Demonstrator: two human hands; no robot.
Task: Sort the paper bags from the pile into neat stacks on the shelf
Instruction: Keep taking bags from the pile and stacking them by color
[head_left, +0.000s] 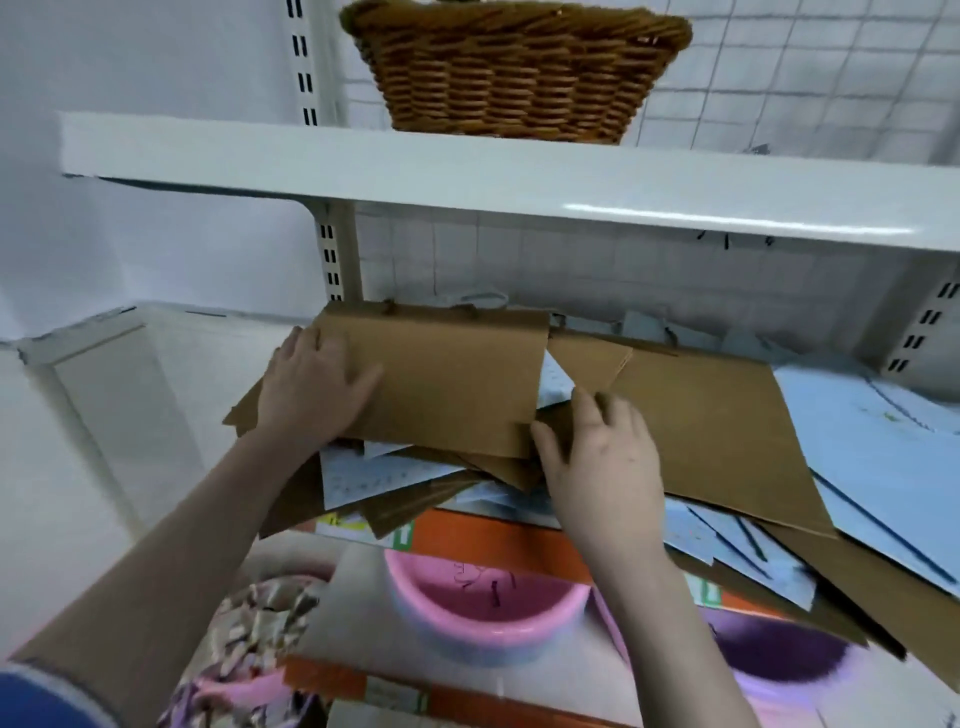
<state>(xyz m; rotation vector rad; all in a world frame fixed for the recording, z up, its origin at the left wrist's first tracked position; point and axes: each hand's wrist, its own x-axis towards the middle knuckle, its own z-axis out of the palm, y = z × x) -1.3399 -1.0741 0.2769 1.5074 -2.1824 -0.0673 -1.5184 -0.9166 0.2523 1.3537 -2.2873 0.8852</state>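
Brown bag (447, 374): lies flat on top of the pile (415, 483) at the left end of the shelf (519, 525), folded, cord handles toward the back.
Pile: brown and pale blue bags crossed at odd angles — several corners hang past the shelf front.
Big brown bag (717, 431): lies flat to the right, its near corner past the edge; blue bag (883, 447) beside it on the right.
Left hand (311, 389): palm down on the brown bag's left end, fingers (358, 379) spread flat, pressing, not curled round anything.
Right hand (602, 457): at the brown bag's near right corner, fingers loosely bent; thumb touches the edge. You cannot tell whether it has pinched the paper yet.
Handling, judged: light, thin kraft paper, stiff enough folded to lift as a sheet, but it will bow if you take one corner only.
Slip, judged: smooth paper on paper — the layers beneath may slide out with it.
Where to hold: take both short ends, thumb under, fingers on top; keep off the cord handles, they may tear.
Risk: overhanging bags could drop toward the pink bowl (483, 613) below.
Basket (519, 67): on the upper shelf, out of your way.
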